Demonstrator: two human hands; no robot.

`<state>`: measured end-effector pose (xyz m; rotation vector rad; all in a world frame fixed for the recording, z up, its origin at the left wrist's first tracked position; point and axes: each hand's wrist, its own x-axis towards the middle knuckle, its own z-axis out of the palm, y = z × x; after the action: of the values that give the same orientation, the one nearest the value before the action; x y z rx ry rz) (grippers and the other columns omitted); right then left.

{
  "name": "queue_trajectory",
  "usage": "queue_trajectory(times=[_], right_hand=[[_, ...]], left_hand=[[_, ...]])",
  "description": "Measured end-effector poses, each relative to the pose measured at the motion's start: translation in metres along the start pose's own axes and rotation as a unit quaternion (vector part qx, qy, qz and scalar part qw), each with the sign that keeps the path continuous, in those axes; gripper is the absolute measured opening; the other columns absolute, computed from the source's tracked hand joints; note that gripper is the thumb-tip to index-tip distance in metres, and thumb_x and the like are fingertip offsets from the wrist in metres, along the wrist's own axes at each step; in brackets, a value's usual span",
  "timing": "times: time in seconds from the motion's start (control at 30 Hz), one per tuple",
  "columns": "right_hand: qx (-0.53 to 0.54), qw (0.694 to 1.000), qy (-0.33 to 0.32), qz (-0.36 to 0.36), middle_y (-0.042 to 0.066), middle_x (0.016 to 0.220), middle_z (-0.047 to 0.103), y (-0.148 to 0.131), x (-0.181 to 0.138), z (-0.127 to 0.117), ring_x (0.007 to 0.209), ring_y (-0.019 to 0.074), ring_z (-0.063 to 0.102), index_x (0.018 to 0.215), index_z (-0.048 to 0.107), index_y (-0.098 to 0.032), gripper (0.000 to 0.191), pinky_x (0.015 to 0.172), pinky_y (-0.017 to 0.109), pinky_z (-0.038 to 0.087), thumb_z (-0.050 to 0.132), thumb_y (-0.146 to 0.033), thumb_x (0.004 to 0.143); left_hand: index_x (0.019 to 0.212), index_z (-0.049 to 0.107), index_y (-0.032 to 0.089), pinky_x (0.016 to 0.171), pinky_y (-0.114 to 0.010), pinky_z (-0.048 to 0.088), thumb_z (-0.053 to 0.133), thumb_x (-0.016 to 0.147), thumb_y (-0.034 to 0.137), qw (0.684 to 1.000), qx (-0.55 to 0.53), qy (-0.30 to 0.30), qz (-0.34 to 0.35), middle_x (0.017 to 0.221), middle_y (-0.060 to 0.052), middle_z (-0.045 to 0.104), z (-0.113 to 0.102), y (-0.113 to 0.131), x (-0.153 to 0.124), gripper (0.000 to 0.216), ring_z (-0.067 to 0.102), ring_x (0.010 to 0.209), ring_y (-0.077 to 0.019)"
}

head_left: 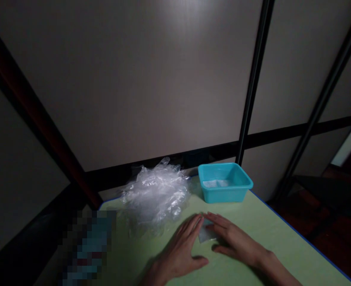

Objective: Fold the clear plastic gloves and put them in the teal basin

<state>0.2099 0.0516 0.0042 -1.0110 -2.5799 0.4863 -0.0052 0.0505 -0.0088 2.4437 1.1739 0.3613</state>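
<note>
Both of my hands lie flat on a pale green table [270, 234]. My left hand [183, 248] has its fingers stretched forward, and its fingertips touch a small clear plastic piece [205, 233]. My right hand [233, 238] rests palm down over the right side of the same piece, fingers extended towards the left hand. The piece looks folded flat, and part of it is hidden under my fingers. Neither hand grips it.
A crumpled heap of clear plastic bags or gloves [156, 194] sits at the back left of the table. A turquoise tub [224, 183] with some folded clear pieces inside stands at the back right. A blurred-out patch covers the table's left corner. Grey wall panels stand behind.
</note>
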Motion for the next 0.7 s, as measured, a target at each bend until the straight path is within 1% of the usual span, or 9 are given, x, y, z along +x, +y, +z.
queue_trajectory(times=[0.03,0.07,0.13,0.27,0.4,0.47,0.57,0.63,0.7], right_hand=[[-0.005,1.000,0.009,-0.006,0.010,0.134,0.039,0.000,-0.001,-0.005,0.124,0.0217,0.031,0.113,0.054,-0.016,0.035,0.102,0.035,0.026,0.054,-0.025,0.079],[-0.013,1.000,0.017,-0.007,0.009,0.127,0.047,0.000,-0.001,-0.008,0.118,0.0212,0.038,0.104,0.059,-0.016,0.027,0.100,0.034,0.029,0.054,-0.021,0.078],[-0.037,0.999,0.034,-0.003,0.007,0.113,0.055,0.002,-0.001,-0.008,0.107,0.0207,0.046,0.090,0.063,-0.017,0.016,0.095,0.033,0.033,0.053,-0.016,0.077],[-0.082,0.995,0.064,-0.002,0.005,0.100,0.059,0.009,0.003,0.003,0.096,0.0195,0.050,0.077,0.061,-0.017,0.013,0.091,0.033,0.035,0.050,-0.011,0.077],[-0.086,0.993,0.075,-0.008,0.005,0.093,0.060,0.011,0.006,0.008,0.092,0.0188,0.051,0.080,0.058,-0.017,0.015,0.096,0.037,0.029,0.047,-0.008,0.075],[-0.055,0.995,0.078,-0.001,0.005,0.087,0.060,0.009,0.006,0.005,0.087,0.0177,0.053,0.085,0.056,-0.017,0.018,0.097,0.039,0.027,0.044,-0.008,0.075],[0.041,0.992,0.107,0.049,0.004,0.080,0.059,0.003,0.006,0.000,0.078,0.0168,0.054,0.087,0.053,-0.017,0.015,0.084,0.034,0.038,0.039,-0.013,0.081],[0.133,0.976,0.148,0.091,0.004,0.077,0.058,0.000,0.007,-0.001,0.074,0.0161,0.054,0.082,0.052,-0.017,0.014,0.071,0.029,0.041,0.038,-0.019,0.085],[0.225,0.948,0.191,0.117,0.002,0.074,0.056,-0.001,0.009,0.000,0.070,0.0148,0.052,0.076,0.050,-0.017,0.016,0.064,0.025,0.041,0.040,-0.025,0.086]], left_hand=[[0.138,0.015,0.020,0.105,-0.039,0.022,0.068,0.062,0.029,1.000,0.001,0.010,-0.004,0.143,-0.007,0.020,0.001,0.000,0.000,0.094,0.019,0.129,-0.0245],[0.137,0.017,0.019,0.105,-0.039,0.023,0.068,0.062,0.028,1.000,0.003,0.018,-0.009,0.142,-0.008,0.025,0.002,-0.001,0.000,0.092,0.022,0.128,-0.0245],[0.136,0.022,0.018,0.104,-0.039,0.024,0.068,0.061,0.027,0.999,0.005,0.029,-0.021,0.138,-0.009,0.033,0.004,-0.001,0.000,0.088,0.027,0.125,-0.0248],[0.131,0.033,0.019,0.102,-0.040,0.029,0.069,0.060,0.026,0.998,0.010,0.064,-0.016,0.131,-0.008,0.042,0.007,0.000,0.002,0.080,0.035,0.120,-0.0254],[0.124,0.042,0.020,0.103,-0.042,0.025,0.068,0.061,0.024,0.994,0.014,0.110,0.003,0.123,-0.007,0.050,0.005,0.006,0.006,0.068,0.041,0.115,-0.0245],[0.117,0.048,0.020,0.104,-0.043,0.021,0.063,0.066,0.021,0.991,0.003,0.136,0.003,0.117,-0.006,0.055,0.003,0.012,0.008,0.054,0.045,0.111,-0.0231],[0.099,0.060,0.021,0.103,-0.043,0.018,0.052,0.073,0.014,0.985,-0.057,0.164,0.003,0.100,-0.004,0.063,0.000,0.021,0.011,0.028,0.051,0.101,-0.0202],[0.082,0.063,0.020,0.097,-0.041,0.026,0.048,0.074,0.014,0.968,-0.175,0.175,-0.035,0.085,-0.003,0.064,0.001,0.024,0.014,0.018,0.054,0.089,-0.0191],[0.065,0.059,0.017,0.082,-0.035,0.038,0.051,0.072,0.019,0.928,-0.311,0.180,-0.099,0.069,-0.001,0.059,0.006,0.025,0.018,0.011,0.053,0.073,-0.0176]])
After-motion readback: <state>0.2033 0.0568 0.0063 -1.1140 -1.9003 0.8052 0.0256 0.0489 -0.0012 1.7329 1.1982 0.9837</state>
